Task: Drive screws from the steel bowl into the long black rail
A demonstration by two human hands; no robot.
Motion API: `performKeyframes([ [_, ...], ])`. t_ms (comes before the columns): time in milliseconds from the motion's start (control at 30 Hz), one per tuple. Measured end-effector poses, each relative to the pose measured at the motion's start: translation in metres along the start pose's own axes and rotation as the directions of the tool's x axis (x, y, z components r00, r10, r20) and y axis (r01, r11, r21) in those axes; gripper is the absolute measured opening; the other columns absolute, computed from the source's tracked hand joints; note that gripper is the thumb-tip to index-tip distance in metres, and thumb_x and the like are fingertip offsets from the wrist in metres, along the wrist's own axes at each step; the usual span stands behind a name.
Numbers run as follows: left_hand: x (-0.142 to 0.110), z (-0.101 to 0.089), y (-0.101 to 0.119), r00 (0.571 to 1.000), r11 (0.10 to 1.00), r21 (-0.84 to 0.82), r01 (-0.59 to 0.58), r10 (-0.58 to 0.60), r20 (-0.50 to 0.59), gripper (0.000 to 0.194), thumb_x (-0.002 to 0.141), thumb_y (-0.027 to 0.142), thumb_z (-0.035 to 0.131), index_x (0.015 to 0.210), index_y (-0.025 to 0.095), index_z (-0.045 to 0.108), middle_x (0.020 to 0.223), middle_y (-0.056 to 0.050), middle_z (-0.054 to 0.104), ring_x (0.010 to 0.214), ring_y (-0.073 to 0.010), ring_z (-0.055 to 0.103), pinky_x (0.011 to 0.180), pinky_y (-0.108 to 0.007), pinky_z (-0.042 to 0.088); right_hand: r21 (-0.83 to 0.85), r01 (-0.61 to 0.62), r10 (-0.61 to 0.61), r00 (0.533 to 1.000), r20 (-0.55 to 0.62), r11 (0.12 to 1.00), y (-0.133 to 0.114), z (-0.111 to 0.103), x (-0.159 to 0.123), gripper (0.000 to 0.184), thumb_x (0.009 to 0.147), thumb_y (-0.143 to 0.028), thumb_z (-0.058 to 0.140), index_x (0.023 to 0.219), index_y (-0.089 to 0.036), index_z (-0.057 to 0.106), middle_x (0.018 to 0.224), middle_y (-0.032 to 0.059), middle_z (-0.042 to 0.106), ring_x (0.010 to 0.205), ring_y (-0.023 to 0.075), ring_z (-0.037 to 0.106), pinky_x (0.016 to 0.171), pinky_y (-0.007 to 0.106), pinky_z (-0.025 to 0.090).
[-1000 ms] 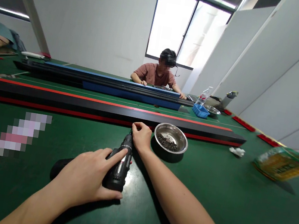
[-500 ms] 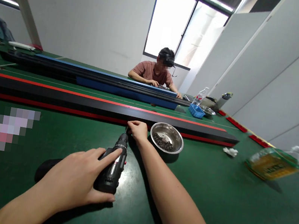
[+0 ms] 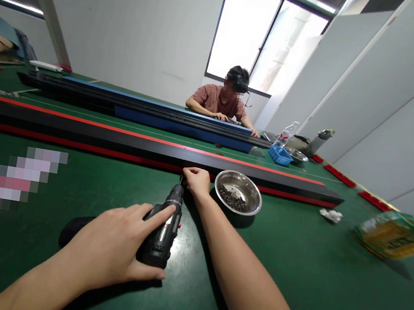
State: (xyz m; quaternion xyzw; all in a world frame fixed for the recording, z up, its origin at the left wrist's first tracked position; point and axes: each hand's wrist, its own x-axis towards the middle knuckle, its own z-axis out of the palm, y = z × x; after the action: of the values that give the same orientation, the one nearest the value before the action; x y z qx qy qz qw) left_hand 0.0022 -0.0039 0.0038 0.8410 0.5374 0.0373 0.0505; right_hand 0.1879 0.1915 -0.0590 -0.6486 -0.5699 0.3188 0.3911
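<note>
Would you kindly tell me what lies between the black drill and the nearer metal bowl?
In the head view, the right hand and its forearm lie between the black drill and the metal bowl, with the green table beneath.

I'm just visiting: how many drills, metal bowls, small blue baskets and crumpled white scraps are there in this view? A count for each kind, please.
Drill: 1
Metal bowls: 2
Small blue basket: 1
Crumpled white scrap: 1
Total: 5
</note>
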Motion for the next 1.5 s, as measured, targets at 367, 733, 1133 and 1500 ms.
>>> performKeyframes([
  [367,0.0,0.001,0.0,1.0,1.0,0.005,-0.018,0.018,-0.007,0.111,0.073,0.077,0.078,0.168,0.039,0.035,0.141,-0.013,0.069,0.114,-0.0378,0.073,0.098,-0.054,0.06,-0.079,0.02,-0.022,1.0,-0.018,0.997,-0.006,-0.004,-0.007,0.025,0.092,-0.036,0.066,0.096,-0.022,0.087,0.082,0.0047,0.082,0.079,0.0192,0.078,0.077,0.025,0.056],
  [733,0.0,0.001,0.0,0.999,1.0,0.0,-0.025,0.025,-0.02,0.111,0.071,0.078,0.079,0.167,0.038,0.037,0.141,-0.013,0.069,0.115,-0.0379,0.073,0.098,-0.052,0.06,-0.022,0.039,-0.039,0.999,-0.025,0.999,0.002,-0.002,-0.001,0.034,0.096,-0.033,0.056,0.083,-0.02,0.084,0.079,0.0063,0.08,0.071,0.0188,0.076,0.072,0.026,0.057],
  [1133,0.0,0.001,0.001,0.999,0.999,0.02,-0.034,0.034,-0.026,0.111,0.072,0.08,0.077,0.167,0.038,0.037,0.139,-0.013,0.07,0.112,-0.0382,0.073,0.096,-0.053,0.06,0.009,0.166,-0.165,0.984,-0.067,0.986,-0.005,-0.005,-0.015,0.044,0.1,-0.053,0.054,0.094,-0.023,0.086,0.087,0.0061,0.082,0.075,0.0202,0.075,0.076,0.027,0.055],
  [1500,0.002,0.003,0.002,0.999,0.996,0.087,-0.034,0.037,-0.034,0.108,0.078,0.082,0.071,0.169,0.036,0.034,0.135,-0.017,0.07,0.108,-0.0391,0.074,0.091,-0.052,0.061,-0.003,0.112,-0.112,0.992,-0.056,0.994,-0.008,-0.004,-0.014,0.046,0.105,-0.048,0.048,0.099,-0.023,0.086,0.097,0.0068,0.083,0.086,0.021,0.078,0.083,0.027,0.056],
])
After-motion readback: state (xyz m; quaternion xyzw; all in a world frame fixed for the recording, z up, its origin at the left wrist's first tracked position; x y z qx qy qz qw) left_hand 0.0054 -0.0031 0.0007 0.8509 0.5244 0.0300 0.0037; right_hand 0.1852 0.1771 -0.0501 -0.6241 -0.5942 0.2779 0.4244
